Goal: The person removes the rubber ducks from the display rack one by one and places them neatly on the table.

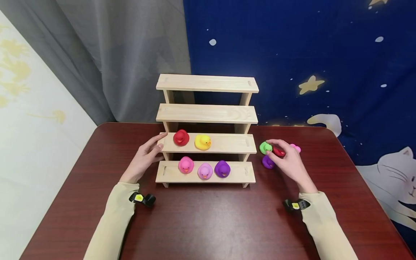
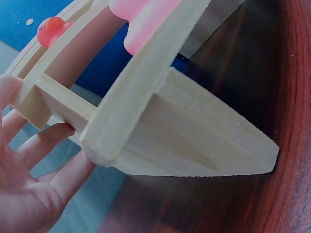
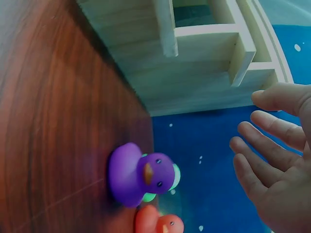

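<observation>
- Stand (image 1: pixel 208 112) is touched at its left edge by the left hand (image 1: pixel 142 159), fingers apart, perhaps for steadiness
- Right hand (image 1: pixel 289 160) is poised, fingers apart, by the green duck (image 1: pixel 264 147) near the desk's (image 1: pixel 211 220) far edge

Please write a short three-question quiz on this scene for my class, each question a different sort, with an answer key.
1. Count: how many ducks sit on the bottom shelf?
2. Multiple choice: what does the left hand touch?
a) the grey curtain
b) the wooden stand
c) a purple duck
3. True or false: the yellow duck shares a shelf with a red duck.

Key:
1. Three.
2. b; its fingers meet the side of the stand.
3. True; both sit on the second shelf up.
</observation>
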`<state>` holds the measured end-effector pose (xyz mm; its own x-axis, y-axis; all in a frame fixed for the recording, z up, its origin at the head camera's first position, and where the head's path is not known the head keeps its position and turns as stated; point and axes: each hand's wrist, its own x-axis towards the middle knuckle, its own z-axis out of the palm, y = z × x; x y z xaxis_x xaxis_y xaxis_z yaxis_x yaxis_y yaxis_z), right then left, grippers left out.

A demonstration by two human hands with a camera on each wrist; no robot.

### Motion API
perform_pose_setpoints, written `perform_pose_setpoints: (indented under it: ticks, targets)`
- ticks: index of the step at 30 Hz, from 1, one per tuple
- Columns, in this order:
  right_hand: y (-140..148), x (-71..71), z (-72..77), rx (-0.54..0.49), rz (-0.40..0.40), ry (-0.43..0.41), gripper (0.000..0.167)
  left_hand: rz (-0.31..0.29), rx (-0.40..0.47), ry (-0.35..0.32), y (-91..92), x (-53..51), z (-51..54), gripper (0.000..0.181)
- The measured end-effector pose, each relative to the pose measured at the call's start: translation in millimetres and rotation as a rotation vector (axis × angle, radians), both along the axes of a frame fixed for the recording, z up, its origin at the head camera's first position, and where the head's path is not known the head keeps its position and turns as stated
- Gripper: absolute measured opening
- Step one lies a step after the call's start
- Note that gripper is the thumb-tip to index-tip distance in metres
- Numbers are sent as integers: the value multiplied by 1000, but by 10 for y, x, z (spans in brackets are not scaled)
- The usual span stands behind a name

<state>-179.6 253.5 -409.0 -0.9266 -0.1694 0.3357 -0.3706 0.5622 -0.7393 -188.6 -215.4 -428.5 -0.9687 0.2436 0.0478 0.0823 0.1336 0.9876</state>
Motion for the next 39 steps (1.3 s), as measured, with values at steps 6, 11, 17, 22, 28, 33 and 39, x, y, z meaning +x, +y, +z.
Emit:
perform_pose_setpoints:
  ticks: [6, 11, 17, 22, 28, 33, 39]
  targets:
    - [-110, 7, 124, -26, 23, 38, 35, -14, 12, -3, -22, -14, -4, 50]
    - [-310, 111, 384, -32, 54, 59, 29, -23, 19, -6, -24, -15, -6, 50]
    - [-505, 188, 615, -30, 93, 81, 27, -26, 26, -12, -26, -19, -13, 50]
    - [-607, 180, 675, -55, 136, 119, 29, -26, 27, -18, -29, -26, -11, 50]
    - [-720, 163, 729, -46, 172, 103, 31, -21, 26, -26, -28, -30, -1, 51]
    - [-818, 167, 772, -26, 204, 48, 32, -19, 34, -28, -26, -34, -7, 51]
    - [-912, 77, 676, -100, 289, 11, 33, -17, 37, -25, -32, -32, -20, 50]
